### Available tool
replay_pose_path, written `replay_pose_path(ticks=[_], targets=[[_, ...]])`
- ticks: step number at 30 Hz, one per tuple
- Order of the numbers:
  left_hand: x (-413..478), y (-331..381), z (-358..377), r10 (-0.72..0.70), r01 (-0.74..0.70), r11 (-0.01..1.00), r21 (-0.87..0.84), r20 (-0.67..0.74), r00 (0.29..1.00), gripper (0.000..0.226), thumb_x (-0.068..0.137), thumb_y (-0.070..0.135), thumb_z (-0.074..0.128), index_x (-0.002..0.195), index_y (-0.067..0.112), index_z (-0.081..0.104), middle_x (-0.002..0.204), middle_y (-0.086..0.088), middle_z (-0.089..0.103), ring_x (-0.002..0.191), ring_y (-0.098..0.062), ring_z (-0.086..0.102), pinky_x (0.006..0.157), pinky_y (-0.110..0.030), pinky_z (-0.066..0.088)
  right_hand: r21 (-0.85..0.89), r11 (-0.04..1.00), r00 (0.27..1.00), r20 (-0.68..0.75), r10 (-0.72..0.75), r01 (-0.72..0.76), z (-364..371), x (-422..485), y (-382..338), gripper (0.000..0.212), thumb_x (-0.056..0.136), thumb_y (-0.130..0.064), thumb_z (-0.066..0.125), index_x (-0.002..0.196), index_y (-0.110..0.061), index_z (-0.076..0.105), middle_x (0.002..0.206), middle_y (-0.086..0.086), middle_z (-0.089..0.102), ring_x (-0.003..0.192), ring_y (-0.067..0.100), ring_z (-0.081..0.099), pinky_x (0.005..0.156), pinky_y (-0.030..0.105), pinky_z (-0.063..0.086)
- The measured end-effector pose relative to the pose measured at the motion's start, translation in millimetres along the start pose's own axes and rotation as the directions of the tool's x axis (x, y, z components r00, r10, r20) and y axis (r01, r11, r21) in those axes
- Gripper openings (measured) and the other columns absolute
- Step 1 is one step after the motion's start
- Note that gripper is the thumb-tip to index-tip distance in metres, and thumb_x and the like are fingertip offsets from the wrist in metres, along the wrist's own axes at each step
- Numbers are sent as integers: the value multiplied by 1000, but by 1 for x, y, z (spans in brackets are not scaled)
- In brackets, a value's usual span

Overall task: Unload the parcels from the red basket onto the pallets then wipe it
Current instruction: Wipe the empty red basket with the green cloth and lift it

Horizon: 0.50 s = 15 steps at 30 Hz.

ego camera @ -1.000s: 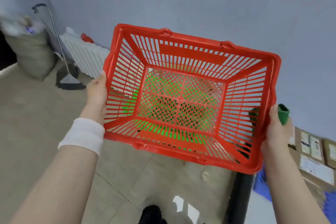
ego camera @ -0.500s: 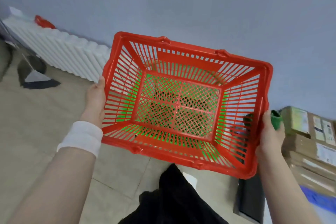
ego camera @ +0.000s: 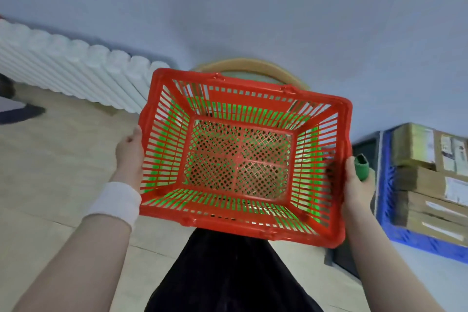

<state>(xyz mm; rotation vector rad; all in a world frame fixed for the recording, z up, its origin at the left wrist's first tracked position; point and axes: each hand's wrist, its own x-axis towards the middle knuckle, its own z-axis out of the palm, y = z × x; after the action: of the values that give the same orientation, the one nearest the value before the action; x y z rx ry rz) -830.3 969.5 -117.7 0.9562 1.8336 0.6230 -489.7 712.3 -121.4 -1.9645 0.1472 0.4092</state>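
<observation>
Red basket [ego camera: 243, 228] is empty, held up in the air with the left hand [ego camera: 130, 152] and right hand [ego camera: 354, 185] each gripping a side rim, green cloth [ego camera: 361, 167] tucked in the right. The person's swung it round beside the parcels [ego camera: 425, 177] stacked on the blue pallet [ego camera: 385, 197]. Looks like unloading's done, wiping next.

Soft, even, cool-toned light fills the scene. The wall [ego camera: 278, 7] behind the red basket [ego camera: 228, 222] reads flat blue-grey, without glare or hard shadows. The basket itself is fairly sharp. Left of it the radiator [ego camera: 76, 71] bows with wide-angle distortion and looks smeared. Right of it the parcels [ego camera: 425, 185] are blurred, their labels unreadable.
</observation>
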Motion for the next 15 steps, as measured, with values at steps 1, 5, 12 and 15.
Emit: replay_pose_path(ticks=[1, 5, 12, 15], targets=[[4, -2, 4, -14, 14, 1000, 0, 5, 1000, 51, 88, 52, 47, 99, 5, 61, 104, -19, 65, 99, -33, 63, 91, -50, 49, -23, 1000, 1000, -8, -2, 2, 3, 1, 3, 23, 79, -46, 64, 82, -25, 54, 74, -13, 57, 55, -10, 54, 48, 2, 40], [17, -10, 18, -57, 57, 998, 42, 11, 998, 47, 89, 53, 45, 92, 8, 60, 100, -18, 66, 92, -32, 64, 88, -47, 51, -198, 979, 999, -6, -44, 42, 10, 9, 10, 28, 82, -50, 58, 91, -25, 52, 72, -13, 55, 58, -6, 53, 56, 17, 41], [35, -24, 34, -61, 60, 982, 181, -1, 998, 56, 93, 49, 39, 100, -2, 60, 106, -22, 64, 98, -35, 60, 90, -44, 47, -528, 843, 994, 8, -113, 100, 23, 23, 15, 25, 86, -51, 52, 90, -27, 43, 81, -2, 54, 71, 19, 46, 68, 30, 31], [40, -26, 37, -33, 37, 970, 242, -20, 999, 53, 94, 45, 39, 98, -3, 61, 104, -23, 63, 97, -36, 60, 89, -44, 47, -631, 770, 993, 1, -121, 95, 31, 27, 15, 34, 85, -48, 55, 98, -17, 49, 93, 10, 59, 81, 29, 55, 68, 33, 34]])
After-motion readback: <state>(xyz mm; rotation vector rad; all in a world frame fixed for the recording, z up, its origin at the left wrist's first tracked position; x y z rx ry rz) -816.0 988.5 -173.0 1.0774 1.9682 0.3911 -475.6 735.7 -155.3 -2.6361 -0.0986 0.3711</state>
